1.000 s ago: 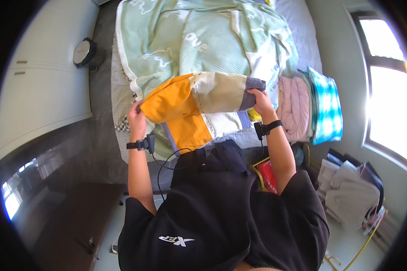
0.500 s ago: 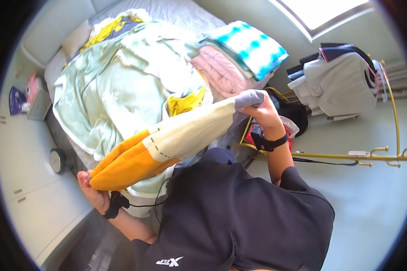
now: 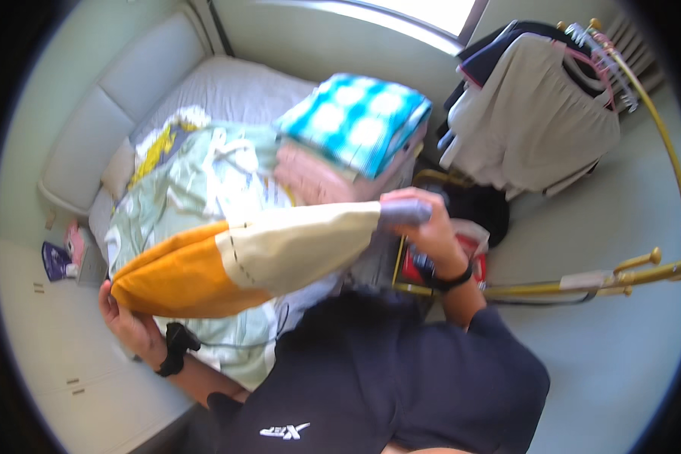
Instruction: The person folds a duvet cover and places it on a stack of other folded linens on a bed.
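A long folded cloth stretches between my two hands in front of my chest. It has an orange part on the left, a cream part with dark dashed stitching in the middle, and a grey-purple end on the right. My left hand is closed on the orange tip, with the fingers partly behind it. At the other end, my right hand grips the grey-purple part. The cloth hangs above the near side of the bed, fairly level, and bulges between the hands. Both wrists wear black bands.
Beyond the cloth is a bed with a rumpled pale green blanket. A blue-and-white checked folded quilt lies on pink bedding. To the right, a gold clothes rack carries hanging clothes. White cabinets stand at the left.
The cloth has come to a more level position, its right end lower and its left end farther left. My view has shifted, showing more headboard. Both hands keep their hold.
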Demonstrator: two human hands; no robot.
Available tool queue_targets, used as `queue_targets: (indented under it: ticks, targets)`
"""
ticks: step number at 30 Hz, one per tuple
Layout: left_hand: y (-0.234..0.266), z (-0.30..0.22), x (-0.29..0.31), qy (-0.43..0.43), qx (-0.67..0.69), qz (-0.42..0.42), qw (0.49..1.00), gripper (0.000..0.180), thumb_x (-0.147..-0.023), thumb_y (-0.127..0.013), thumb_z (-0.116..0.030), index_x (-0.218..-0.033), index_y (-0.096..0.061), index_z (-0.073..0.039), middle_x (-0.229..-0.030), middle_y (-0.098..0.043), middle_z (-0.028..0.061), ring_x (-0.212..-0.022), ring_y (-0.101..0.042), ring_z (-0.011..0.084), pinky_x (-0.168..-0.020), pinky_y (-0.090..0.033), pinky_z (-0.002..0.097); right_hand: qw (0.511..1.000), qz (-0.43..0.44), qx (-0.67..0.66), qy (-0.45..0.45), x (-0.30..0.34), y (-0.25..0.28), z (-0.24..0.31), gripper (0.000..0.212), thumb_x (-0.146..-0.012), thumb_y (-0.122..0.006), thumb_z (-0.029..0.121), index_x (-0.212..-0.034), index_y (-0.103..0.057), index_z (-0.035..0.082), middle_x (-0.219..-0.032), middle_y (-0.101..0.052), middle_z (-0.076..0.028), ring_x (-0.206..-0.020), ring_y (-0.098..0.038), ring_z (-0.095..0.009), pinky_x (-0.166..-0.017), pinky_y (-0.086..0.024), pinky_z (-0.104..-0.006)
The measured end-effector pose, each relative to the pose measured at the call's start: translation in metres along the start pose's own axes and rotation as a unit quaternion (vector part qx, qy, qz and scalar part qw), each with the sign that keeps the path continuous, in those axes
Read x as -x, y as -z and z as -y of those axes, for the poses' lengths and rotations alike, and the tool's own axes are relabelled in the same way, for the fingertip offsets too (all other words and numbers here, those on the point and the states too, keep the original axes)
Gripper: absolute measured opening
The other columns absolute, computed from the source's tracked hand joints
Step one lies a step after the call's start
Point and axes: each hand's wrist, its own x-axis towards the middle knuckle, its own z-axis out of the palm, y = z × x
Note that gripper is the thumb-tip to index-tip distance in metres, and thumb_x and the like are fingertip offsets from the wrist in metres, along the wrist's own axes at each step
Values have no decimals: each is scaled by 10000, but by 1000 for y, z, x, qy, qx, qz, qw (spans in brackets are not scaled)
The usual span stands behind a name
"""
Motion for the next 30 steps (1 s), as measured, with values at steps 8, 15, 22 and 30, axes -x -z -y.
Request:
queue_targets:
  ticks: [8, 15, 22, 30]
  targets:
    - [-109, 10, -59, 2, -6, 57, 998, 230, -847, -450, -9, -1075, -448, -42, -990, -525, 92, -904, -528, 190, -821, -425, 306, 997, -9, -73, -12, -41, 57, -28, 219, -701, -671, 37, -904, -598, -5, -811, -623, -47, -740, -561, -82, -663, -446, -219]
    - [-216, 22, -144, -71, -69, 84, 992, 164, -855, -469, -38, -1015, -499, -14, -964, -528, 79, -866, -517, 157, -794, -426, 262, 997, -56, -41, 35, -110, 89, -45, 201, -710, -669, 50, -892, -602, -1, -793, -622, -44, -725, -568, -90, -655, -451, -235]
    - [-365, 41, -247, -92, -97, 255, 958, 189, -846, -481, -39, -1024, -514, 15, -937, -551, 78, -834, -530, 126, -763, -428, 226, 969, -179, -166, 22, -168, 139, -71, 239, -723, -634, 24, -956, -594, -14, -872, -623, -51, -770, -570, -107, -717, -455, -249]
    - [-580, 270, -410, -275, -377, 261, 845, 266, -785, -540, -163, -1025, -567, -51, -951, -616, 106, -855, -588, 211, -751, -448, 280, 928, -309, -207, -22, -345, 237, -171, 214, -720, -643, 63, -907, -573, -16, -841, -609, -48, -710, -551, -102, -636, -437, -227]
